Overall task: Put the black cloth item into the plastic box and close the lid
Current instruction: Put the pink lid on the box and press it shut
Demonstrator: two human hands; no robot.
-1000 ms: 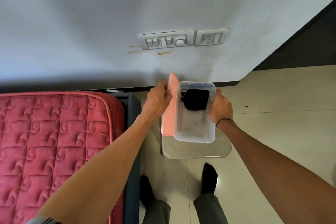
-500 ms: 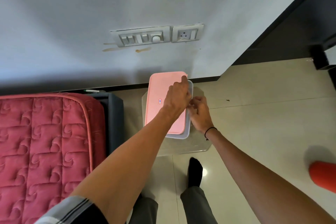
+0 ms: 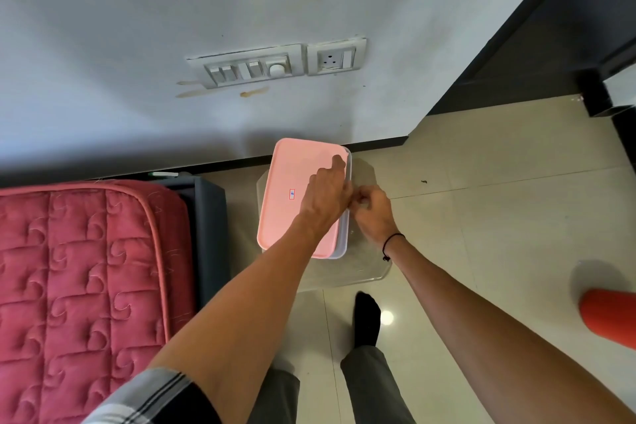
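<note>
A pink lid [image 3: 292, 182] lies flat over the clear plastic box [image 3: 344, 248], which stands on a transparent stand [image 3: 371, 268] by the wall. The black cloth item is hidden under the lid. My left hand [image 3: 325, 196] rests on the lid's right side, fingers curled over its right edge. My right hand [image 3: 373, 212] presses against the box's right rim with its fingers bent, touching the left hand.
A red quilted mattress [image 3: 79, 286] on a dark frame [image 3: 210, 234] fills the left. A switch panel and socket [image 3: 275, 64] sit on the wall above. An orange object [image 3: 609, 317] lies on the tiled floor at right. My feet stand below the stand.
A second ago the lid stood upright at the box's left with the black cloth visible inside; it has since swung down over the box. Both hands have met at the right edge.
</note>
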